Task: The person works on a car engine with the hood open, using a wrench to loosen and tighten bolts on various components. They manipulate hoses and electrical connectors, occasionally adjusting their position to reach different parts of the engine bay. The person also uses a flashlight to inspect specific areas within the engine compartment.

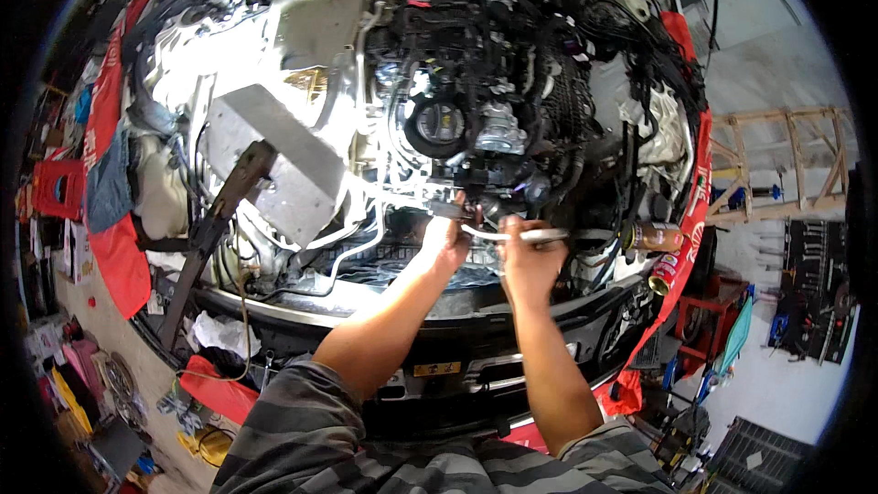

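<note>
Both of my hands work at the front of an opened car engine (439,46). My left hand (443,245) is closed at a dark part low on the engine's front; what its fingers grip is mostly hidden. To its right, my right hand (532,263) wraps round a silver, tube-like metal piece (546,235), which runs leftward in a bend toward my left hand. Just above the hands sits a round black cap (443,123) on the engine. A thin silver pipe (373,242) curves down to the left of my left hand.
A grey metal box (265,165) with a dark bar (215,233) stands over the bay's left side, near a strong glare. A can (657,238) lies at the right edge. Red fender covers (697,165) line the sides. Tools hang in a dark panel (814,288) at right.
</note>
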The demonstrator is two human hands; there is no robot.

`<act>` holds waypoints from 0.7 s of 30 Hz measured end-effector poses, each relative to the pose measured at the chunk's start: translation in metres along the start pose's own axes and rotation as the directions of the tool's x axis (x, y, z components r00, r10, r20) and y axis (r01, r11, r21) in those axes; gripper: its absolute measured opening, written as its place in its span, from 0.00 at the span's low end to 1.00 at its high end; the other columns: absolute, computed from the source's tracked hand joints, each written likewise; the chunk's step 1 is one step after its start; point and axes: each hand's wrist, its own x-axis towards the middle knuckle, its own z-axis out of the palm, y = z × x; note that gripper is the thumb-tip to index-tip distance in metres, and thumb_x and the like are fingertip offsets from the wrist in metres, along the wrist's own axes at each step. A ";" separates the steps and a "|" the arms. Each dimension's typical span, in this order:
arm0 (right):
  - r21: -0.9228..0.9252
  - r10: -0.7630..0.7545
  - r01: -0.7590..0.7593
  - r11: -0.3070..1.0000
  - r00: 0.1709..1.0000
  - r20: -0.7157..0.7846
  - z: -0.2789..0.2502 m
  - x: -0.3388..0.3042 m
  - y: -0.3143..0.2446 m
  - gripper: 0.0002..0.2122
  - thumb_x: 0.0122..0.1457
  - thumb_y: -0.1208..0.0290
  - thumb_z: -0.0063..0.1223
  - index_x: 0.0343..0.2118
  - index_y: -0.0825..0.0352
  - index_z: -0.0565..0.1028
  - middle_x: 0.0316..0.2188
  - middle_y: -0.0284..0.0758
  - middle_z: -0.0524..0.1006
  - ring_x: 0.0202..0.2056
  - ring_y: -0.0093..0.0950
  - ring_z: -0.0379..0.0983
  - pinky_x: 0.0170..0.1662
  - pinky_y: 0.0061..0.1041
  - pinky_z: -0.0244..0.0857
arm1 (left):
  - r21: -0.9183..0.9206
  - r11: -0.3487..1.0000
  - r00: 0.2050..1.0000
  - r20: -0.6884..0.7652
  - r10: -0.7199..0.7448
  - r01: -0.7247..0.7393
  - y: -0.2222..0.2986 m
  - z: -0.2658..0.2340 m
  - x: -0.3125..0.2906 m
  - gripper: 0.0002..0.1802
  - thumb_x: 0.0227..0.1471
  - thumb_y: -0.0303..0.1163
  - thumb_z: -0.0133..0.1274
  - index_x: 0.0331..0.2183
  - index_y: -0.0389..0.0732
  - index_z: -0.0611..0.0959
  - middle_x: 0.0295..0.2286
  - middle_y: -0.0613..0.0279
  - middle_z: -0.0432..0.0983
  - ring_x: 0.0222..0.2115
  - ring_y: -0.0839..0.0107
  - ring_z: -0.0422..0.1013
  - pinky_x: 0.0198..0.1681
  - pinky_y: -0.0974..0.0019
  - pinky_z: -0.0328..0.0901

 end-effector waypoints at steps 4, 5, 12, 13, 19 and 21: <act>0.477 0.700 -0.534 0.698 0.650 -0.297 -0.057 0.056 0.046 0.11 0.51 0.64 0.52 0.21 0.64 0.66 0.11 0.28 0.63 0.12 0.19 0.58 0.20 0.21 0.66 | 0.105 0.990 0.994 0.061 0.086 -0.092 -0.027 0.013 -0.004 0.08 0.46 0.31 0.56 0.25 0.43 0.72 0.20 0.66 0.65 0.21 0.72 0.64 0.36 0.65 0.66; 0.415 0.537 -0.381 0.826 0.756 -0.374 -0.037 0.045 0.036 0.11 0.50 0.65 0.54 0.19 0.64 0.66 0.11 0.27 0.63 0.12 0.19 0.59 0.19 0.21 0.65 | 0.180 0.981 0.996 0.058 0.063 -0.073 -0.021 0.019 -0.009 0.09 0.46 0.31 0.56 0.26 0.42 0.71 0.20 0.65 0.65 0.22 0.70 0.64 0.36 0.64 0.66; 0.244 0.295 -0.239 0.940 0.927 -0.233 -0.017 0.029 0.016 0.11 0.49 0.69 0.55 0.17 0.65 0.67 0.14 0.26 0.64 0.14 0.18 0.60 0.20 0.18 0.61 | 0.033 0.993 0.992 0.047 0.116 -0.117 -0.003 0.011 -0.020 0.12 0.43 0.26 0.58 0.30 0.40 0.71 0.24 0.62 0.69 0.25 0.67 0.68 0.26 0.64 0.69; 0.350 0.519 -0.429 0.833 0.826 -0.222 -0.043 0.058 0.026 0.11 0.50 0.67 0.54 0.17 0.64 0.66 0.13 0.26 0.63 0.14 0.18 0.59 0.20 0.20 0.62 | 0.062 0.990 0.989 0.083 0.121 -0.126 -0.013 0.026 -0.022 0.11 0.43 0.25 0.58 0.30 0.39 0.72 0.24 0.62 0.69 0.24 0.68 0.68 0.26 0.66 0.69; -0.261 -0.401 0.476 0.840 0.868 0.294 0.025 -0.013 -0.004 0.08 0.48 0.74 0.57 0.26 0.69 0.70 0.17 0.32 0.69 0.15 0.20 0.66 0.17 0.18 0.63 | 0.125 0.951 0.952 0.156 0.263 -0.283 0.002 0.006 -0.011 0.11 0.40 0.24 0.60 0.28 0.40 0.74 0.23 0.63 0.71 0.22 0.69 0.68 0.25 0.67 0.65; -0.342 -0.367 0.422 0.840 0.905 0.214 0.014 -0.004 -0.005 0.10 0.48 0.71 0.57 0.26 0.71 0.68 0.18 0.32 0.70 0.16 0.19 0.66 0.19 0.19 0.65 | 0.233 0.925 0.952 0.144 0.271 -0.299 0.008 0.007 -0.014 0.11 0.39 0.24 0.60 0.27 0.38 0.74 0.22 0.63 0.71 0.22 0.69 0.68 0.26 0.67 0.65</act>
